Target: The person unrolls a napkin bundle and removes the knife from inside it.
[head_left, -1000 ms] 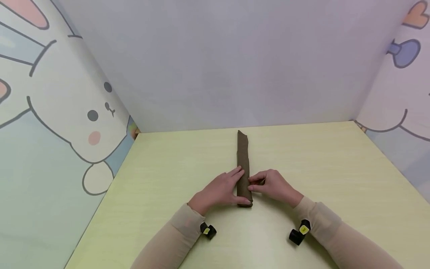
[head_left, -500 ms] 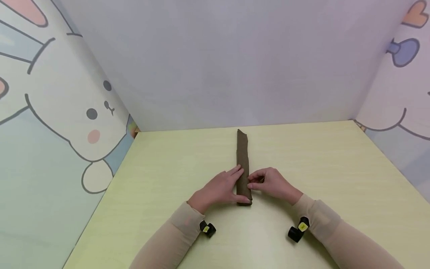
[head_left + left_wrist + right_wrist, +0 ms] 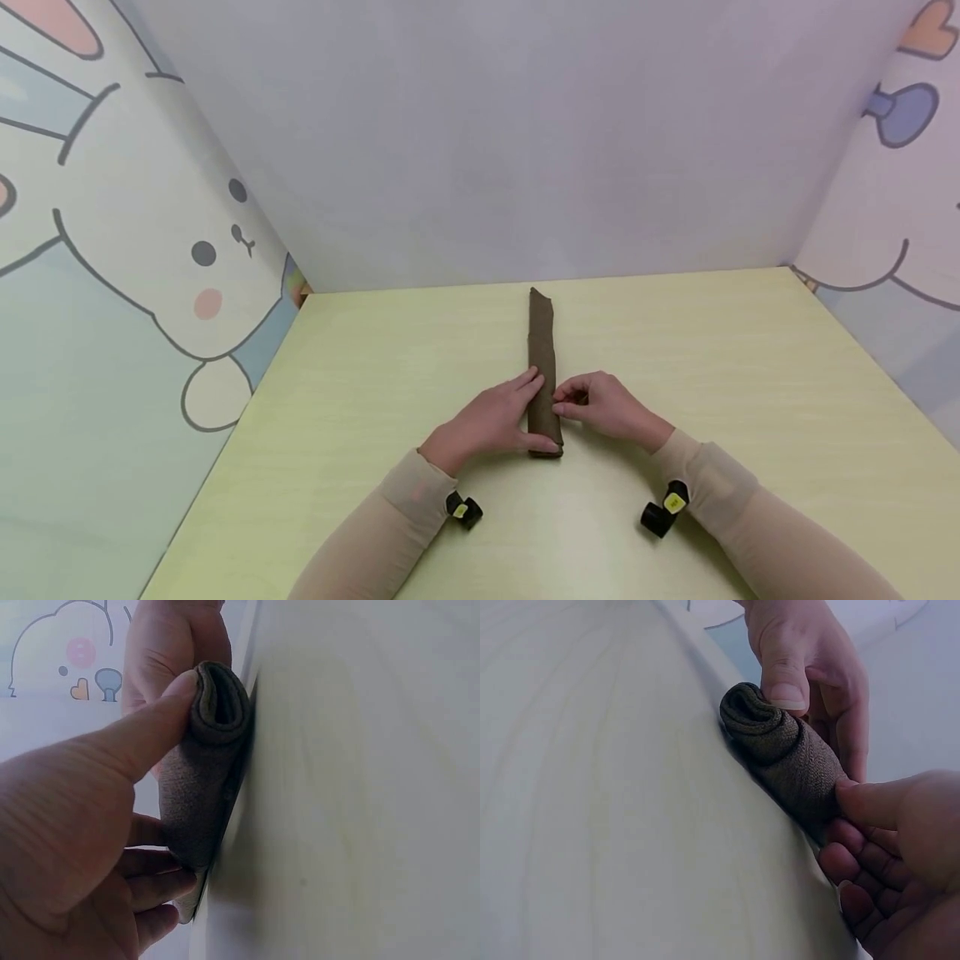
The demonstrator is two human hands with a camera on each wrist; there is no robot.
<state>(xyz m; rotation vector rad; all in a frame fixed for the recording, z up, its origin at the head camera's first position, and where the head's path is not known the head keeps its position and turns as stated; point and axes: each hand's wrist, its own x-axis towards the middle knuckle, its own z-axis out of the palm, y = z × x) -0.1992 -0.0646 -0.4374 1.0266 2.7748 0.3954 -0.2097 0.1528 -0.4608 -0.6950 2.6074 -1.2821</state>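
A rolled brown cloth (image 3: 542,346) lies on the bench (image 3: 390,358), running lengthwise away from you, its coiled end nearest you. Both your hands are on that roll. Your left hand (image 3: 486,422) rests on it from the roll's left side, fingers extended onto it, thumb across its near end. Your right hand (image 3: 613,407), at the roll's right side, pinches its edge between thumb and curled fingers. Beyond the roll's far end stands a pale wall (image 3: 525,142).
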